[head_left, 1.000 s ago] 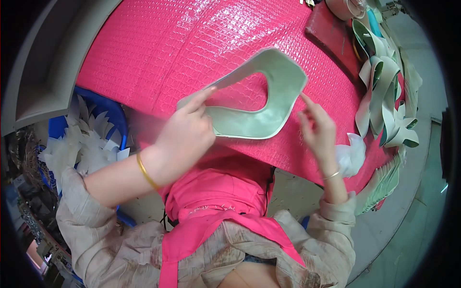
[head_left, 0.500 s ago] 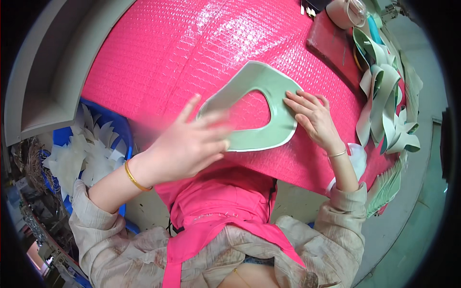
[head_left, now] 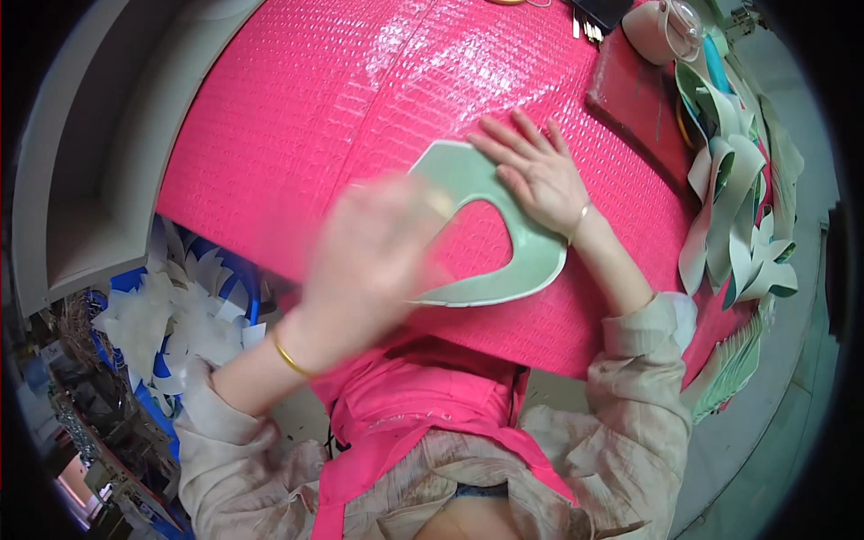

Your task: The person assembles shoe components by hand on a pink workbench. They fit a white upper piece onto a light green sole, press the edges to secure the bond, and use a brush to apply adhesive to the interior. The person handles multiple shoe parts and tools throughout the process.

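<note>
A pale green, ring-shaped shoe upper piece (head_left: 533,256) with a white edge lies on the pink textured table cover (head_left: 297,153). Its rounded central opening shows the pink beneath. My right hand (head_left: 537,180) rests on the far right part of the piece, fingers spread, the tips reaching past its edge onto the cover. Over the left part of the piece is my left hand (head_left: 373,247), smeared by motion. Its fingers look bent, but whether they grip anything cannot be made out. That hand hides the left side of the piece.
At the right edge hang several pale green strip pieces (head_left: 733,198), near a dark red slab (head_left: 643,108) and a white lidded cup (head_left: 655,31). A stack of green pieces (head_left: 729,369) sits lower right. White scraps (head_left: 171,306) fill a blue bin (head_left: 241,270) beside a grey cabinet (head_left: 81,171).
My right hand has moved from the right edge of the piece to its far side and flattened there. The left hand has shifted up and right over it, its fingers more bent.
</note>
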The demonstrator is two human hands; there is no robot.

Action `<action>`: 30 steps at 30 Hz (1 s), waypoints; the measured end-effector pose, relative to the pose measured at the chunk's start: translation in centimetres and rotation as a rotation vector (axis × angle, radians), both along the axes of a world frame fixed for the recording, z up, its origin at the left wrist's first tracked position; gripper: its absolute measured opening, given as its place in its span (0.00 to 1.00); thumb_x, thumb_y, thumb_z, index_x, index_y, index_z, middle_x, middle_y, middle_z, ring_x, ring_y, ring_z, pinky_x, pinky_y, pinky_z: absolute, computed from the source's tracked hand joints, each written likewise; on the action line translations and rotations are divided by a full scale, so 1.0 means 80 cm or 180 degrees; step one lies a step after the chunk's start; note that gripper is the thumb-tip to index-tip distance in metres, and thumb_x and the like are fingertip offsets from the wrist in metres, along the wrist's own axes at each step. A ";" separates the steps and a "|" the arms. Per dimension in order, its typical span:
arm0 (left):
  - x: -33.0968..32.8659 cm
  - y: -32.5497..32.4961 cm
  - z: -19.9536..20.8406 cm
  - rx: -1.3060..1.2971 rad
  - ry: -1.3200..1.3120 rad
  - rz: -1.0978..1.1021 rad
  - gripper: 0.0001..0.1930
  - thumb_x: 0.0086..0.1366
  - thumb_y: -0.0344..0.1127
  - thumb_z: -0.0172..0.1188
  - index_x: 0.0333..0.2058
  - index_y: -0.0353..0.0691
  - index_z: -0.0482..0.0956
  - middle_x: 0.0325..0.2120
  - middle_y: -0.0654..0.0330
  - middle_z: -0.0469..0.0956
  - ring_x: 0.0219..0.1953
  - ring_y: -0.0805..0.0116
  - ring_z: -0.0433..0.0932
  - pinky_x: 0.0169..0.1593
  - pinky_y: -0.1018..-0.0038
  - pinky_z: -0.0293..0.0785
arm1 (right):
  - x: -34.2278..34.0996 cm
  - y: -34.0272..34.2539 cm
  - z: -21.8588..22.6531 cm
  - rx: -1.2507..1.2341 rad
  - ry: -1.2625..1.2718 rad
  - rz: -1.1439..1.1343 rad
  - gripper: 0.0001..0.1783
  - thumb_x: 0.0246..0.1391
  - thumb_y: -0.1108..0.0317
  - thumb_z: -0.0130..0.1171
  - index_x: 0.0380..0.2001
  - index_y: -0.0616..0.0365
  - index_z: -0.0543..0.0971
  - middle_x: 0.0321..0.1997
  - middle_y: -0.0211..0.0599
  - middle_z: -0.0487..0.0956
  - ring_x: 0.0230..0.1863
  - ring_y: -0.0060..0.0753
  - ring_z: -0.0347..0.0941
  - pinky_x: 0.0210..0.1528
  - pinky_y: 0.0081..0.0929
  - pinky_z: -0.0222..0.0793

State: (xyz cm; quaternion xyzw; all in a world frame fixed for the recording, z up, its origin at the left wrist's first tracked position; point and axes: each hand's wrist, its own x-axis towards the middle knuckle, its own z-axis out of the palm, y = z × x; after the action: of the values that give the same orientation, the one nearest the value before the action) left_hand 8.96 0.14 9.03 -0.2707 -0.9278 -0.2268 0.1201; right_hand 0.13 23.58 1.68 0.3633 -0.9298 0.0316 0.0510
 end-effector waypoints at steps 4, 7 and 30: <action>0.072 0.020 -0.016 -0.1172 -0.0379 -0.1245 0.18 0.50 0.32 0.53 0.41 0.33 0.73 0.32 0.54 0.73 0.33 0.64 0.73 0.38 0.70 0.68 | -0.002 0.031 -0.003 -0.1939 -0.0446 -0.0796 0.23 0.58 0.66 0.43 0.58 0.51 0.65 0.64 0.40 0.60 0.66 0.39 0.52 0.66 0.39 0.45; 0.075 0.013 -0.014 -0.1395 0.0005 -0.1150 0.18 0.51 0.31 0.50 0.41 0.29 0.73 0.35 0.53 0.74 0.34 0.65 0.72 0.38 0.71 0.68 | 0.074 0.062 0.041 -0.2170 -0.0246 -0.0643 0.23 0.58 0.68 0.41 0.58 0.54 0.64 0.64 0.42 0.59 0.66 0.35 0.53 0.65 0.36 0.48; 0.107 0.090 -0.065 -0.0672 0.0002 -0.0701 0.20 0.52 0.30 0.49 0.45 0.28 0.70 0.49 0.47 0.69 0.54 0.54 0.67 0.56 0.63 0.62 | 0.070 0.116 0.009 -0.0902 -0.1020 -0.0434 0.23 0.61 0.59 0.36 0.58 0.46 0.67 0.64 0.34 0.62 0.66 0.42 0.53 0.67 0.46 0.36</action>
State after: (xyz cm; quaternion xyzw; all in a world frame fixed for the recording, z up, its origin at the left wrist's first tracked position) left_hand 17.49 7.32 3.82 -0.3820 -0.9112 -0.1396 0.0657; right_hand 5.73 32.90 2.41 0.2791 -0.9346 0.2157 -0.0449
